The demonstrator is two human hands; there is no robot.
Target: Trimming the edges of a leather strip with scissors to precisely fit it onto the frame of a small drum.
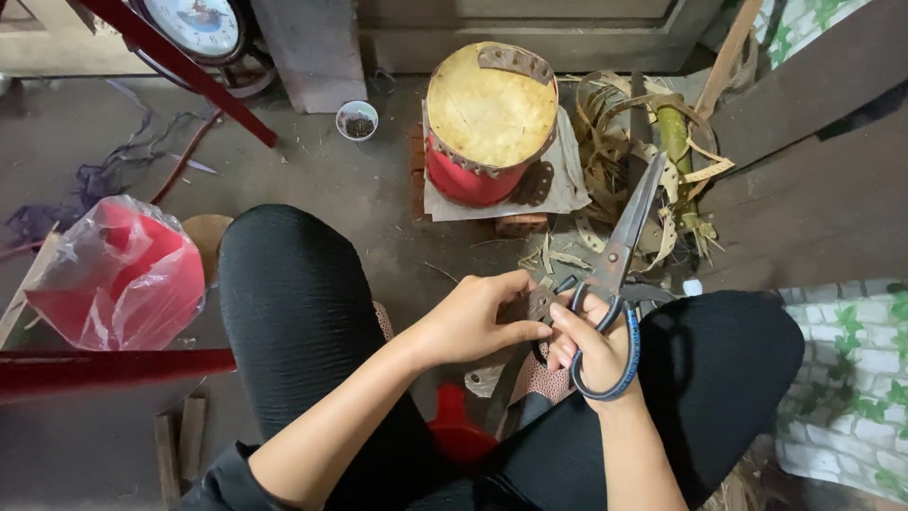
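Two hands busy — right hand (591, 345) grips scissors (615, 274), left hand (473, 317) pinches small brown piece (541, 303)

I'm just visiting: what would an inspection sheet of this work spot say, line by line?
Surface: bare grey concrete floor, dusty, with scraps.
Job's things: large black-handled metal scissors, blades pointing away from the person; small dark flat piece pinched by the fingers.
Clutter: pile of pale cut strips; round red drum with a yellowish top lying on a cloth; small white bowl; red bag in clear plastic.
Grippers: left hand holds the piece; right hand grips the scissors.
Cables: thin cords on the floor at left.
Surroundings: weighing scale dial, red metal bars, brick-pattern sheet.
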